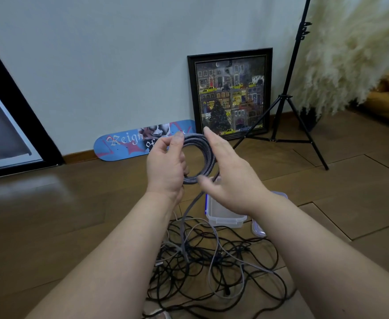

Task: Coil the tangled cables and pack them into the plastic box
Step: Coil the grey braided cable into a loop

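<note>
I see a framed picture (pixel 230 93) against the pale wall (pixel 119 54); left of it a skateboard deck (pixel 143 141), right a tripod (pixel 290 97), on wooden floor (pixel 50 215).

One plastic box (pixel 225 218), one lid (pixel 258 229), two hands.

Two bare forearms come into view from the bottom edge, no sleeves anywhere along them. No watch, no bracelet at either wrist. The left hand (pixel 166 164) wears no rings or gloves, and the right hand (pixel 232 178) is just as plain.

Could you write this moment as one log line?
left hand grips cable coil | right hand open beside it | box empty
</note>
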The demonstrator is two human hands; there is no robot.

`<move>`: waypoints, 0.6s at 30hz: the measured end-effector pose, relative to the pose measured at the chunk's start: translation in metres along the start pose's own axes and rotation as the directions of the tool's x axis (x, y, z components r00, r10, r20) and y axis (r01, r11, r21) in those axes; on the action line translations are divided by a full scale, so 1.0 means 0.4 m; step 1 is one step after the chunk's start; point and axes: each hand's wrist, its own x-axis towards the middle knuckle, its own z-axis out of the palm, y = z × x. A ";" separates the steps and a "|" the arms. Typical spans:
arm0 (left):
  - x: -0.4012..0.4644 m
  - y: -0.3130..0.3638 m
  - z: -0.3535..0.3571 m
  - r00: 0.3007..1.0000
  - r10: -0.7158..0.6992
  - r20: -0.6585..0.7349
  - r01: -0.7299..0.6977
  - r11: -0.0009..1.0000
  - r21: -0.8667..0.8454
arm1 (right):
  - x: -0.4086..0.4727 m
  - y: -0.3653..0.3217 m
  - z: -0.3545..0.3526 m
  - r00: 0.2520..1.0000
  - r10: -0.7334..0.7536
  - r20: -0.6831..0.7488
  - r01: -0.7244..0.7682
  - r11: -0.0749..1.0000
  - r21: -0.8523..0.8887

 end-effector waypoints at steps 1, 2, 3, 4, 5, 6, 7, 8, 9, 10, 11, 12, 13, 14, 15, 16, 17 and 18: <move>0.001 0.001 -0.002 1.000 -0.001 0.009 0.001 1.000 0.001 | -0.001 -0.003 0.000 0.999 0.004 0.033 -0.004 1.000 -0.018; 0.001 0.001 -0.003 1.000 -0.003 0.019 0.003 1.000 -0.001 | 0.001 -0.004 0.003 0.999 0.011 0.048 -0.010 1.000 -0.024; 0.000 0.002 -0.002 1.000 -0.005 0.029 0.006 1.000 -0.006 | 0.002 -0.006 0.006 0.999 0.023 0.046 -0.023 1.000 -0.018; -0.002 0.002 0.001 0.999 -0.008 0.038 0.009 1.000 -0.013 | 0.005 -0.007 0.010 0.999 0.039 0.029 -0.039 0.999 -0.006; -0.004 0.004 0.003 0.999 -0.010 0.045 0.011 1.000 -0.018 | 0.007 -0.007 0.014 0.999 0.054 0.002 -0.054 0.999 0.005; -0.006 0.005 0.005 0.999 -0.010 0.050 0.011 1.000 -0.020 | 0.010 -0.006 0.017 0.998 0.067 -0.023 -0.066 0.998 0.009; -0.006 0.005 0.006 0.999 -0.007 0.053 0.008 1.000 -0.017 | 0.011 -0.007 0.021 0.996 0.081 -0.037 -0.081 0.997 0.013; -0.007 0.005 0.007 0.999 -0.002 0.054 0.003 1.000 -0.012 | 0.010 -0.008 0.024 0.994 0.097 -0.046 -0.096 0.995 0.022; -0.008 0.004 0.007 0.999 0.002 0.051 -0.002 1.000 -0.007 | 0.009 -0.010 0.027 0.992 0.117 -0.055 -0.115 0.993 0.034; -0.008 0.003 0.007 0.999 0.007 0.045 -0.007 1.000 -0.005 | 0.007 -0.012 0.027 0.988 0.139 -0.070 -0.136 0.989 0.051; -0.008 0.001 0.008 0.999 0.011 0.035 -0.010 1.000 -0.008 | 0.006 -0.016 0.028 0.982 0.164 -0.091 -0.158 0.985 0.073; -0.007 -0.001 0.010 1.000 0.012 0.020 -0.012 1.000 -0.017 | 0.006 -0.022 0.029 0.976 0.185 -0.117 -0.174 0.980 0.096; -0.007 -0.003 0.011 1.000 0.012 0.003 -0.012 1.000 -0.029 | 0.007 -0.026 0.031 0.971 0.199 -0.135 -0.186 0.977 0.102; -0.006 -0.006 0.013 1.000 0.008 -0.017 -0.009 0.999 -0.041 | 0.009 -0.029 0.033 0.969 0.200 -0.144 -0.191 0.979 0.076; -0.006 -0.008 0.015 0.999 0.001 -0.038 -0.003 0.999 -0.050 | 0.010 -0.030 0.035 0.970 0.194 -0.143 -0.193 0.981 0.022; -0.005 -0.009 0.015 0.998 -0.006 -0.058 0.003 0.999 -0.053 | 0.012 -0.029 0.035 0.974 0.185 -0.132 -0.192 0.981 -0.041; -0.004 -0.009 0.012 0.997 -0.013 -0.075 0.010 0.999 -0.049 | 0.014 -0.028 0.033 0.978 0.175 -0.114 -0.185 0.978 -0.091; -0.002 -0.008 0.009 0.996 -0.018 -0.084 0.015 0.999 -0.037 | 0.015 -0.027 0.026 0.983 0.162 -0.088 -0.171 0.978 -0.117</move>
